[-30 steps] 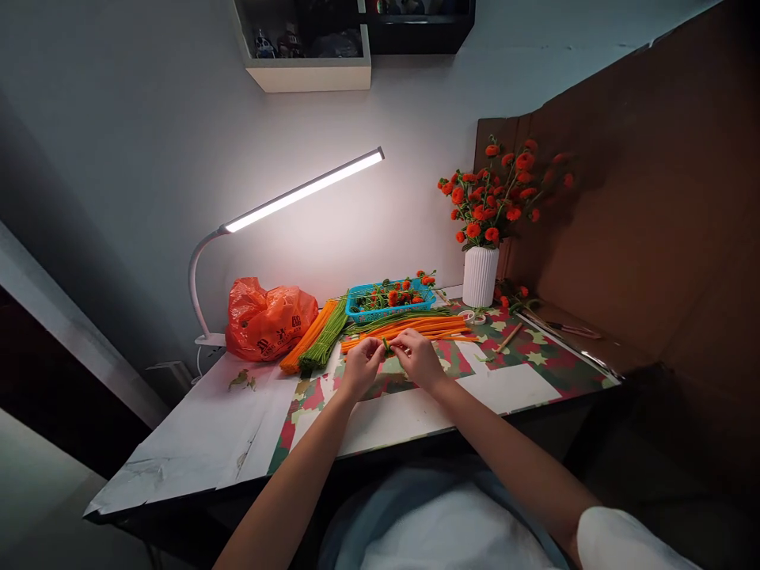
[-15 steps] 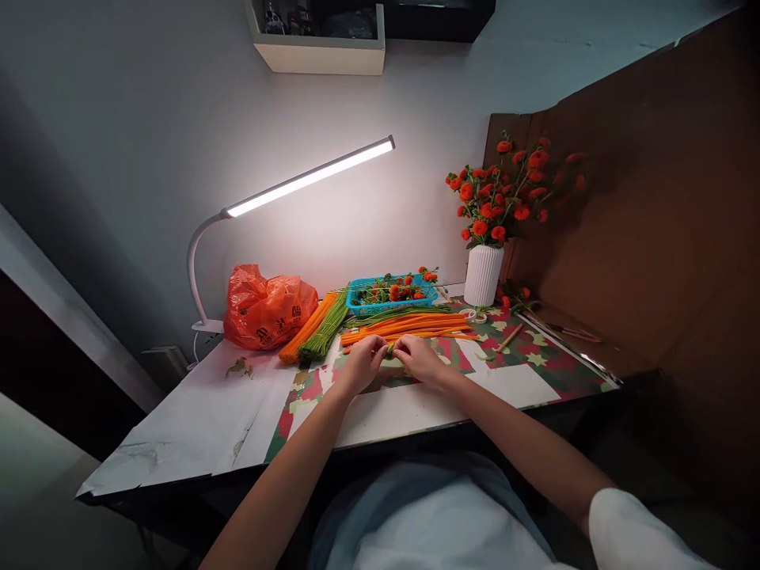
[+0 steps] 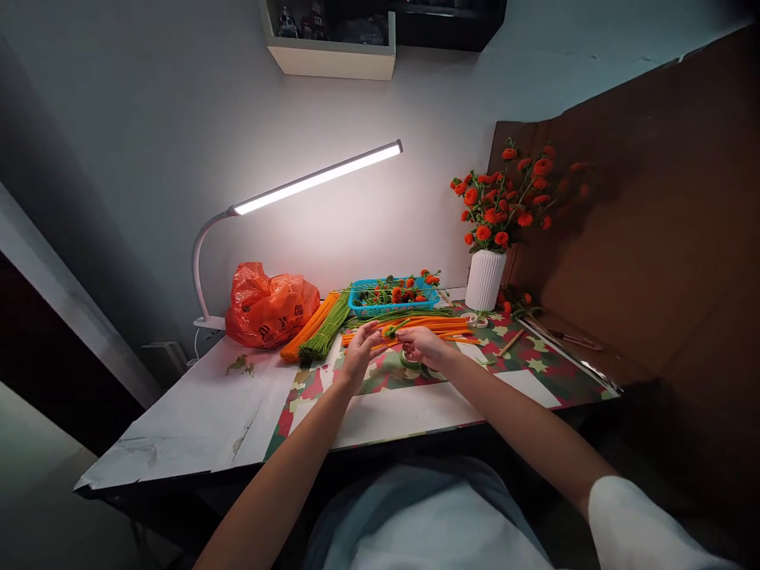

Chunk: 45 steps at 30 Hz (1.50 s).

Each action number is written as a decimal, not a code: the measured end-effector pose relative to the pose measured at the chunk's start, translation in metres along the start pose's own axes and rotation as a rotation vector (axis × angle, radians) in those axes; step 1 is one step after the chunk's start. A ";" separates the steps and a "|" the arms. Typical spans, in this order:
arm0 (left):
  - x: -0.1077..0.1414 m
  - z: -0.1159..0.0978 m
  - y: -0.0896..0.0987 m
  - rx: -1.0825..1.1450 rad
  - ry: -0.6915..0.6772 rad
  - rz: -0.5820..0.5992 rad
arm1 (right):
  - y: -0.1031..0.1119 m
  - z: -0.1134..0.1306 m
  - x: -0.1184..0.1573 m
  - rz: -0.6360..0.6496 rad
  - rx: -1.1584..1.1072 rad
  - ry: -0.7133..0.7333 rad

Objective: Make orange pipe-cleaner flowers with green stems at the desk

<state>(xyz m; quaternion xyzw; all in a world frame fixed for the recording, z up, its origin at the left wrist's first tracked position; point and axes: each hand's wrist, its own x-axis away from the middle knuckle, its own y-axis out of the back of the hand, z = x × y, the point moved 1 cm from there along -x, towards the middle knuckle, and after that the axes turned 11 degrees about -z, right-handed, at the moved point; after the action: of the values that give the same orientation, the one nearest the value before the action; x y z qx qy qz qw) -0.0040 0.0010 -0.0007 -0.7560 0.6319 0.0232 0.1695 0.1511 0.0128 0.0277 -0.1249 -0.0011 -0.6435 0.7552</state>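
Note:
Over the front of the table, my right hand (image 3: 426, 347) pinches a small green fuzzy flower piece (image 3: 390, 332) with a short stem. My left hand (image 3: 359, 353) is just left of that piece, its fingers apart; whether a fingertip touches it I cannot tell. Below my right hand lies a roll of green tape (image 3: 409, 361), partly hidden by the fingers. Loose orange pipe cleaners (image 3: 445, 325) spread out behind both hands, with green pipe cleaners (image 3: 427, 313) beyond them.
A blue basket (image 3: 363, 307) holds orange flowers and green stems. Left of it lie bundled green pipe cleaners (image 3: 325, 332) and an orange plastic bag (image 3: 273, 309). A white vase (image 3: 485, 281) of orange flowers stands back right. A lamp (image 3: 321, 176) reaches overhead.
My left hand has opened and drawn off the small green piece, which is now more visible in my right fingers. The green tape roll has come into sight below my right hand.

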 end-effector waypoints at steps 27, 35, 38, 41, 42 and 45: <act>0.003 -0.001 -0.001 -0.158 -0.150 0.154 | 0.014 0.005 0.000 0.197 0.742 0.802; 0.005 -0.004 -0.001 -0.150 -0.081 0.220 | 0.026 -0.003 -0.010 0.195 0.466 0.612; 0.006 -0.005 -0.002 -0.152 -0.060 0.242 | 0.027 -0.007 -0.014 0.217 0.386 0.629; 0.007 -0.005 -0.003 -0.136 -0.018 0.232 | 0.027 -0.006 -0.013 0.226 0.449 0.687; 0.007 -0.005 -0.003 -0.136 0.004 0.230 | 0.026 -0.005 -0.012 0.213 0.481 0.720; 0.006 -0.003 -0.002 -0.161 0.081 0.230 | 0.025 -0.002 -0.010 0.168 0.551 0.816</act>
<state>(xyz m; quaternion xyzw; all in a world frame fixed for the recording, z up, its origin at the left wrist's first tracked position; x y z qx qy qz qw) -0.0014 -0.0055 0.0006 -0.6900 0.7167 0.0628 0.0790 0.1732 0.0251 0.0192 0.3416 0.1346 -0.5525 0.7483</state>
